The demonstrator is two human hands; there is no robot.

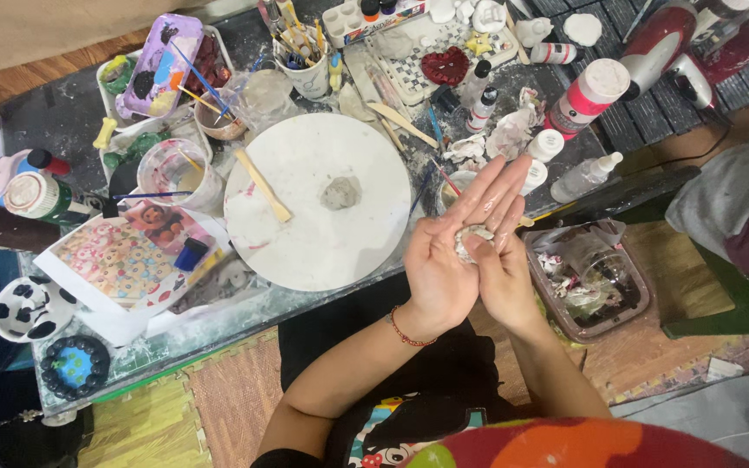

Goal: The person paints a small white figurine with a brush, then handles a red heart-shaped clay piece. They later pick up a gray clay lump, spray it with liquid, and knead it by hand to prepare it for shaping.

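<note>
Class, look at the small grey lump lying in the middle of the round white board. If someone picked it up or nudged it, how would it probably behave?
The grey lump looks like soft clay: uneven and dented, so it would probably squash under fingers instead of staying stiff. Its flattish, irregular shape suggests it would slide or stick on the round white board, not roll. It is small, so likely light.

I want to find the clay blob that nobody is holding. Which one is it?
Look for the big round white board in the middle of the messy table. Near its centre sits a small grey lump of clay, alone. Unlike the flat wooden stick beside it, it is rounded and bumpy.
</note>
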